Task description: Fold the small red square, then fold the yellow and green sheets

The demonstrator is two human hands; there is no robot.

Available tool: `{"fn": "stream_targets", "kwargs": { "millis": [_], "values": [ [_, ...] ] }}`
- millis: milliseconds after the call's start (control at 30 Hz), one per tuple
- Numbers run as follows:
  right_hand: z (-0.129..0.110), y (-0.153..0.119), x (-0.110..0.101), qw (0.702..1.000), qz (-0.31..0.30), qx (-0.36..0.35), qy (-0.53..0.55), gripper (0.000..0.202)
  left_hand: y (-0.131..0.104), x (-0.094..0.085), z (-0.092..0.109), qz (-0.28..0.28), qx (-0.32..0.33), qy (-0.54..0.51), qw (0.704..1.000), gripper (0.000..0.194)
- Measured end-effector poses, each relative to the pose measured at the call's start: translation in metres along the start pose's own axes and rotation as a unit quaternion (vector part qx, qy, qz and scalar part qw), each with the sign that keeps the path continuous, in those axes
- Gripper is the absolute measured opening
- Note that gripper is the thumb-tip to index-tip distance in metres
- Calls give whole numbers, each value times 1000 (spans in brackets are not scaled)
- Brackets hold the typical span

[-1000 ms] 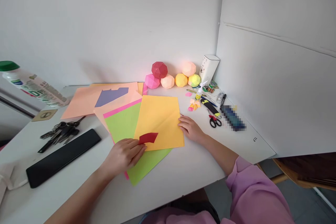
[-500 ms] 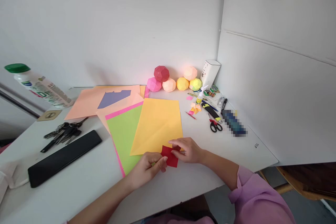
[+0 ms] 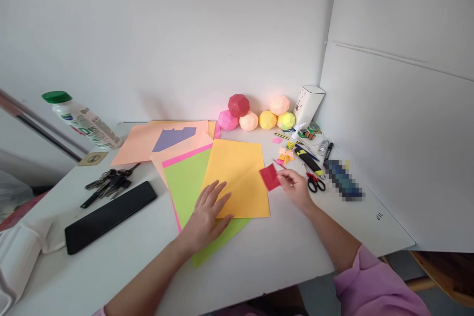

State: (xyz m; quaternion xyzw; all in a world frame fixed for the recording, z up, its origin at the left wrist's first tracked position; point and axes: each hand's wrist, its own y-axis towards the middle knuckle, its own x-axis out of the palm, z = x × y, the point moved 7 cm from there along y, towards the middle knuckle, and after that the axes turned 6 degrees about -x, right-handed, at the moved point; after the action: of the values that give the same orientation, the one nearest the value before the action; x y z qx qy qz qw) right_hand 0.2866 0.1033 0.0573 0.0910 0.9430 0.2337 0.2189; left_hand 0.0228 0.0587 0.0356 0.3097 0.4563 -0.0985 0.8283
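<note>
My left hand (image 3: 207, 215) is spread with its fingers apart over the lower left part of a yellow-orange sheet (image 3: 240, 173). Under that sheet lies a green sheet (image 3: 185, 177) with a pink one showing along its edge. Between the fingertips of my right hand (image 3: 294, 187) is a small red paper square (image 3: 270, 177), pinched at its right corner near the orange sheet's right edge. Just behind my right hand are small folded orange and pink paper pieces (image 3: 286, 155) and black-handled scissors (image 3: 316, 184).
Faceted paper balls (image 3: 239, 105) stand along the wall beside a white paper container (image 3: 309, 103). A glue bottle (image 3: 292, 141), cutter (image 3: 308, 160) and marker (image 3: 328, 153) lie at right. Keys (image 3: 111, 182), a black slab (image 3: 111, 217) and a bottle (image 3: 87, 123) are at left.
My left hand has let go of the red square and opened over the orange sheet. My right hand has carried the square right and away from me. The view has shifted left.
</note>
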Motion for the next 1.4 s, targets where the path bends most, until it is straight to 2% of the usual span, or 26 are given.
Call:
{"fn": "stream_targets", "kwargs": {
  "millis": [100,167,233,333,500,667,1067,1167,1233,1267,1333,1400],
  "values": [
    [21,15,-36,993,113,27,-21,28,-2,11,-11,-6,-1,52,999,58],
    [30,20,-56,983,174,41,-27,31,-4,16,-12,-9,8,59,998,63],
    [33,22,-71,974,220,47,-26,34,-5,17,-9,-9,16,57,998,62],
    [32,20,-81,965,257,49,-22,35,-6,17,-1,-14,26,48,998,53],
    [26,15,-75,967,252,46,-13,34,-9,21,22,-56,88,10,994,35],
    [20,13,-68,971,234,36,-20,34,-12,21,41,-78,141,2,987,33],
    [31,13,-72,970,236,29,-52,34,-8,11,48,-55,155,-47,985,31],
    [31,14,-75,968,241,26,-70,34,-3,5,33,-13,90,-84,992,31],
    [30,14,-77,966,243,25,-84,33,2,-6,9,36,-25,-125,991,28],
    [30,15,-78,966,243,26,-90,33,3,-13,-7,64,-102,-154,981,25],
    [30,16,-79,964,244,29,-100,33,0,-26,-43,124,-271,-224,928,21],
    [31,17,-81,962,245,39,-110,33,-12,-38,-77,207,-416,-298,834,25]
  ]
}}
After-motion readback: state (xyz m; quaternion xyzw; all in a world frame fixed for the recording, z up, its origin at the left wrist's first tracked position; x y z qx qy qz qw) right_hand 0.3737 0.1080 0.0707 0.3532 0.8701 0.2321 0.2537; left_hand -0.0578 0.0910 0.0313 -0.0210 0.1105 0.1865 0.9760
